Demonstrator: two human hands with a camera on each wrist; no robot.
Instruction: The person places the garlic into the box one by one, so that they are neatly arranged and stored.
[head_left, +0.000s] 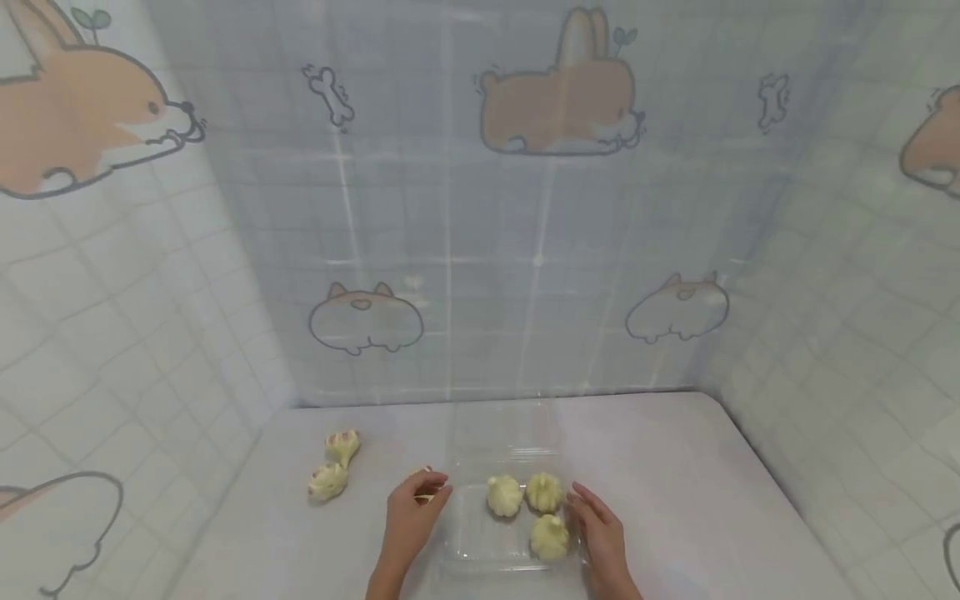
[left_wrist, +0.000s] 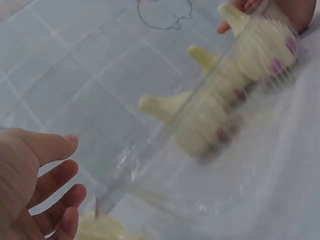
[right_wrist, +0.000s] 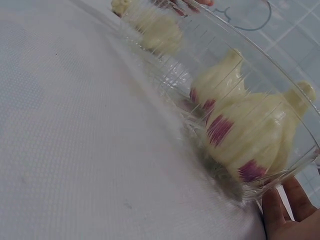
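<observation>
A clear plastic container holds three pale garlic bulbs: one at the left, one at the back right and one at the front right. My left hand is beside the container's left wall, thumb and fingers apart. Just beyond its fingers in the left wrist view lies another garlic bulb, mostly hidden by the hand in the head view. My right hand rests its fingers against the container's right wall. Purple patches mark the bulbs' lower sides in the right wrist view.
Two more garlic bulbs, one behind the other, lie together at the left of the white table. The container's clear lid stands folded back behind it. Curtains with cartoon dogs surround the table's back and sides.
</observation>
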